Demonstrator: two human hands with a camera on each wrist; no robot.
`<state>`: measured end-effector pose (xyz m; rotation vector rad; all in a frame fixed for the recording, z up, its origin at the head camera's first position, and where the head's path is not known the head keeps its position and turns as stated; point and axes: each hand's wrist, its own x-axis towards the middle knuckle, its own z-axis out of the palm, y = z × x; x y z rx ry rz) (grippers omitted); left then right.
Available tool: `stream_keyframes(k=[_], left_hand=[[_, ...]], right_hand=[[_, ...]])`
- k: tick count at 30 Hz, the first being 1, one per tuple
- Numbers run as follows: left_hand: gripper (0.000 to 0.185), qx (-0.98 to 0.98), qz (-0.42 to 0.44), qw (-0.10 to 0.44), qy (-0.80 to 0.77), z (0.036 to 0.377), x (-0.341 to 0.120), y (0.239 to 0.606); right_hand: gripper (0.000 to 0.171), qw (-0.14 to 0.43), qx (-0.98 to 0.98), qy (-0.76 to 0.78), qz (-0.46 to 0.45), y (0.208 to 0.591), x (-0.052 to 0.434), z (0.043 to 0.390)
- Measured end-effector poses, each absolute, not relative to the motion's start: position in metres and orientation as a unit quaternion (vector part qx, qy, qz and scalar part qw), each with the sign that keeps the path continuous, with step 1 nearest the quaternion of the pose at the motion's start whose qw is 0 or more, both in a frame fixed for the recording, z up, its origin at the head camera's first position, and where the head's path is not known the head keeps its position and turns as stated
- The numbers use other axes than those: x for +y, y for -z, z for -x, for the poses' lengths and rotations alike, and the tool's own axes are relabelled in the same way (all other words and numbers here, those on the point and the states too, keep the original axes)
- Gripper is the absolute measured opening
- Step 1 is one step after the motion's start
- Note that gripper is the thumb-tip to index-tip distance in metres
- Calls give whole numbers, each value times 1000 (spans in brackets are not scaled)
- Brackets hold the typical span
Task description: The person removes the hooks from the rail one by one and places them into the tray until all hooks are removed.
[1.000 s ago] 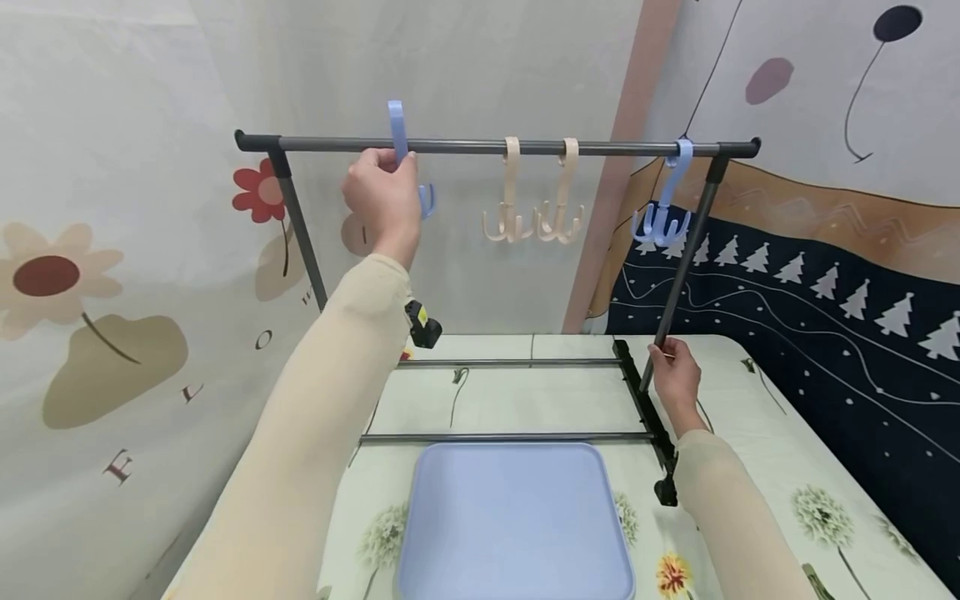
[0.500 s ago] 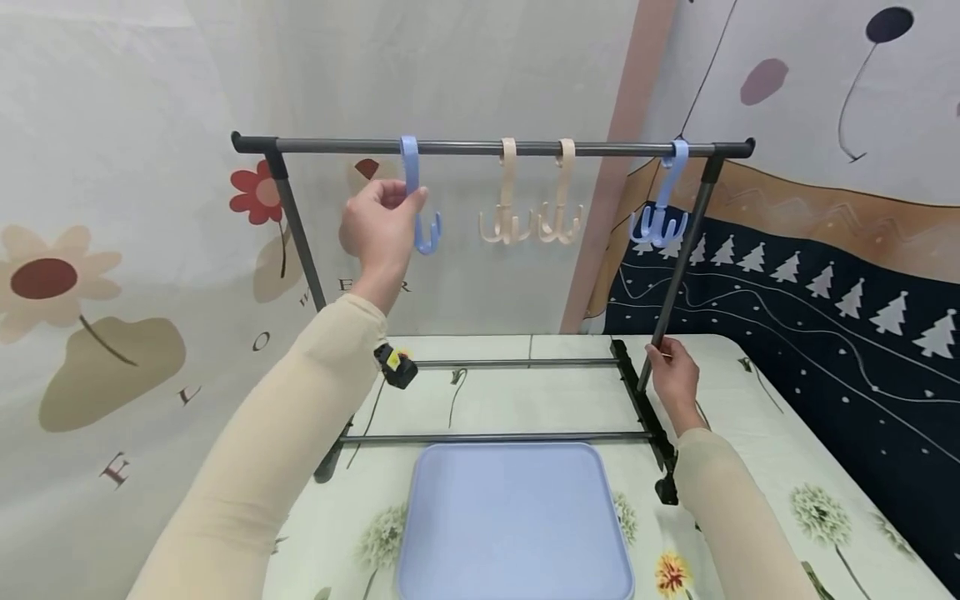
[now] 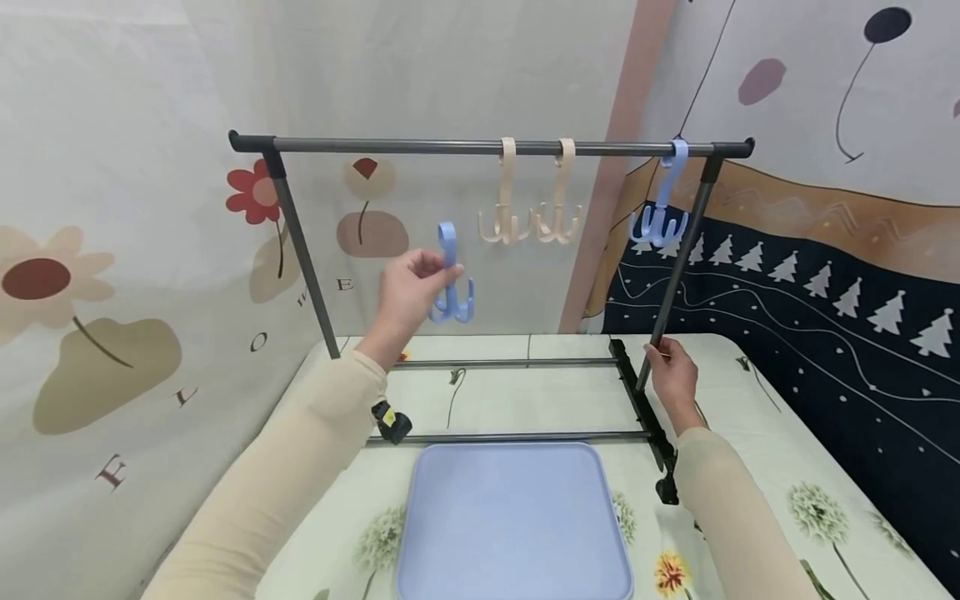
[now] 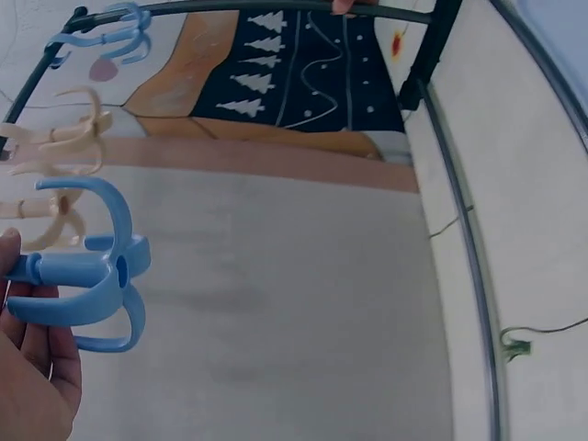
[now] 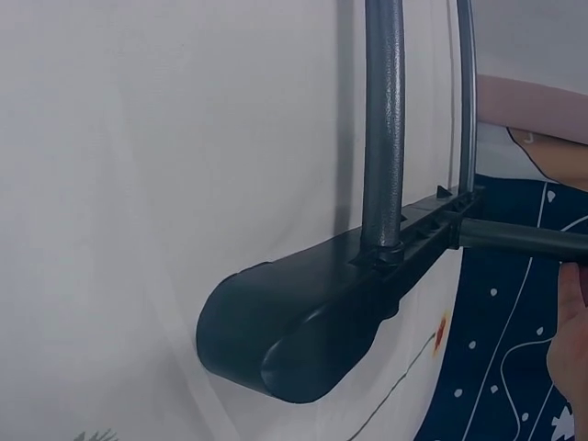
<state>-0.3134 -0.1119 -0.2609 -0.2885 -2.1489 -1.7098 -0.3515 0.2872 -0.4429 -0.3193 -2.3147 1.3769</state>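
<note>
Below the top bar of a dark metal rack (image 3: 420,146), my left hand (image 3: 411,292) pinches a blue multi-prong hook (image 3: 450,304) by its stem. The hook is off the bar, and its prongs point up. Close by in the left wrist view, the same blue hook (image 4: 92,276) fills the lower left. My right hand (image 3: 674,379) grips the rack's right post low down, near the black foot. Two beige hooks (image 3: 507,196) hang side by side on the bar, and another blue hook (image 3: 663,200) hangs at its right end.
A blue tray (image 3: 517,521) lies on the flowered tablecloth (image 3: 750,483) in front of the rack. Two lower crossbars (image 3: 502,437) join the rack's feet; the right foot (image 5: 303,322) shows in the right wrist view. Printed curtains (image 3: 150,125) stand behind and beside the table.
My left hand has lifted the blue hook off the top bar and carried it down and to the right. My right hand has stayed on the post.
</note>
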Motion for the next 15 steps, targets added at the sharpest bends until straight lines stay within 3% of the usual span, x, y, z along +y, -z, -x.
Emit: stream_keyframes(k=[15], left_hand=[[16,-751,117,44,649,304,-76,338]], right_hand=[[42,205,-846,-480,112,442,287,349]])
